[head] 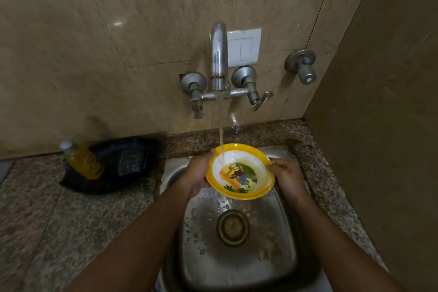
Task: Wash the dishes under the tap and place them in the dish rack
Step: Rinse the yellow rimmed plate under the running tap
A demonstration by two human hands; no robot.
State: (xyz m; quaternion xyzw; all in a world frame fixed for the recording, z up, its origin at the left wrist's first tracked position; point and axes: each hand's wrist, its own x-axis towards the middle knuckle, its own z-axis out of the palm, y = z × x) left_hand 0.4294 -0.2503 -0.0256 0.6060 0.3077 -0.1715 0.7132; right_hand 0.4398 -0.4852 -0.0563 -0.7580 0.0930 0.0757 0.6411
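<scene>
Nearest the camera, two bare forearms reach forward over a steel sink [279, 265], its basin wet and spotted with droplets, with a round drain [232, 227] in the middle. Above the drain the yellow-rimmed bowl [240, 170] is held tilted toward the viewer, white inside with a colourful picture on its bottom. The left hand [198, 174] grips the bowl's left edge, fingers curled behind and under the rim. The right hand [286, 174] holds the right edge, fingers curled over the rim. A stream of water [221, 140] falls into the upper left of the bowl and spills off its lower edge into the basin.

Left of the sink, on the speckled granite counter [35, 220], sits a black tray [111, 168] holding a yellow soap bottle [83, 161] and a dark scrub pad [131, 161].

Farther back, on the beige tiled wall, the tap [219, 54] arches over the sink between two lever valves. A white switch plate [244, 46] sits partly behind the spout, and a separate valve [302, 64] is fixed further right
</scene>
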